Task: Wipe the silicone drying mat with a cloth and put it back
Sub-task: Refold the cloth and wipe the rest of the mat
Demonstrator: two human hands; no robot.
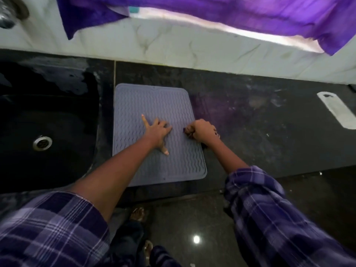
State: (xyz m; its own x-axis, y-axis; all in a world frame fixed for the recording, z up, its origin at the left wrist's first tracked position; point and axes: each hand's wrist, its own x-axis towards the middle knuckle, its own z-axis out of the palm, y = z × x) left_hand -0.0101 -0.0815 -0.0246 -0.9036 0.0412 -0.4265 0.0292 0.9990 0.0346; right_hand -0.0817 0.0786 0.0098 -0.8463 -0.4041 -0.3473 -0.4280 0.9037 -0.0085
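Mat (154, 105), grey with wavy ridges, lies flat on counter (250, 122).

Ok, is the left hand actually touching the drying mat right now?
Touching. The head view shows the left hand pressed flat on the drying mat, fingers spread on its ribbed surface with no gap visible.

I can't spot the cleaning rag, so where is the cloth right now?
The cloth is bunched in the right hand, only a dark bit showing, at the right edge of the grey mat beside the left hand.
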